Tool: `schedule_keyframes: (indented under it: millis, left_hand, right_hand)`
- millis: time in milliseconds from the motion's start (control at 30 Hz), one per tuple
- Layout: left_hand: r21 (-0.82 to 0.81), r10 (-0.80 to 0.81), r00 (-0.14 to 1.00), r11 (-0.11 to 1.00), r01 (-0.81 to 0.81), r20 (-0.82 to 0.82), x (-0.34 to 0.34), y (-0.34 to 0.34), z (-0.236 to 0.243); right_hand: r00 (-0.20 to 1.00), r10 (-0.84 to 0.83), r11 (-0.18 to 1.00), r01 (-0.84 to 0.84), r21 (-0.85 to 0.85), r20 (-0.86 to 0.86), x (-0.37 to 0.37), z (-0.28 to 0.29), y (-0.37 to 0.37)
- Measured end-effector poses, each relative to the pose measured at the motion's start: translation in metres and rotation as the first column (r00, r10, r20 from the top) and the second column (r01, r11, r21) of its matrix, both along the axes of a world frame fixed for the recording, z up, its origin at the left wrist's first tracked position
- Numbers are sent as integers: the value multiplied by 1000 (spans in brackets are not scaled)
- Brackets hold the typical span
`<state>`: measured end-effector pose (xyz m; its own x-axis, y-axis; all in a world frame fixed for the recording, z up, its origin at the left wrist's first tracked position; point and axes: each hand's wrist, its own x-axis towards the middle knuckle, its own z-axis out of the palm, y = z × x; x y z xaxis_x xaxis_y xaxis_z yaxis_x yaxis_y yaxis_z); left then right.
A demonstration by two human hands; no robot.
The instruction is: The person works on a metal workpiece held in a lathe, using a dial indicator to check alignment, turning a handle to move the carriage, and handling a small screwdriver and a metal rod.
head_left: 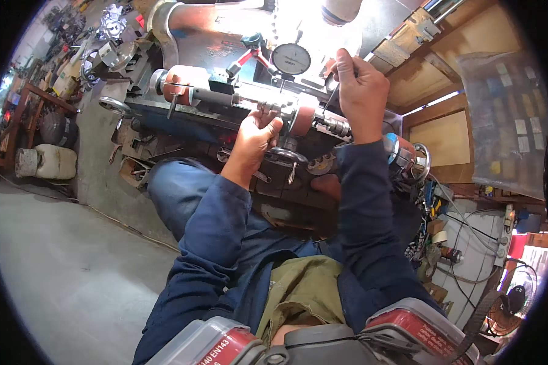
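A steel shaft point(248, 100) with stepped sections lies crosswise in a bench fixture, between a red-and-grey end support point(186, 84) at the left and more metal parts at the right. My left hand point(257, 139) is closed at the shaft's near side, fingertips on the metal beside a reddish round block point(302, 115). Higher up at the right, my right hand point(363, 92) is closed with its thumb pointing up. A thin dark rod point(330, 100) slants from it down to the shaft; its upper end is hidden in the fingers. A round white-faced dial indicator point(291, 59) stands over the shaft on a red jointed arm point(245, 59).
Handwheels point(288, 154) jut from the fixture's near side and both ends. Wooden shelving point(438, 115) and a clear plastic sheet point(504, 121) rise at the right. A gas cylinder point(58, 162) lies at the left, and a cable point(134, 228) crosses the floor. Bright light washes out the fixture's far side.
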<state>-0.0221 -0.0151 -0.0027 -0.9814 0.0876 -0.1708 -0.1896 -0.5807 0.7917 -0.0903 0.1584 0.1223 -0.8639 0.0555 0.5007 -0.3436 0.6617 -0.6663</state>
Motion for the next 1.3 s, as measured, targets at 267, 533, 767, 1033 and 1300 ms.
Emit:
schedule_keyframes:
  millis: [267,533,767,1033,1300]
  left_hand:
    - [142,-41,997,989,50,-62,-3,3,-4]
    - [-13,5,996,1000,-7,-92,-11,-2,-30]
    - [-242,178,984,955,-170,10,0,8,13]
    - [-381,226,974,898,-218,-23,4,4,14]
    - [-362,197,980,914,-183,2,11,-6,26]
  right_hand:
    - [994,98,912,-105,-398,-37,8,8,12]
    - [958,-262,964,266,19,-114,75,51,153]
    - [861,-369,922,291,254,351,129,-52,313]
    - [896,-230,972,228,52,380,158,-133,307]
    - [818,-388,912,271,309,425,152,-113,317]
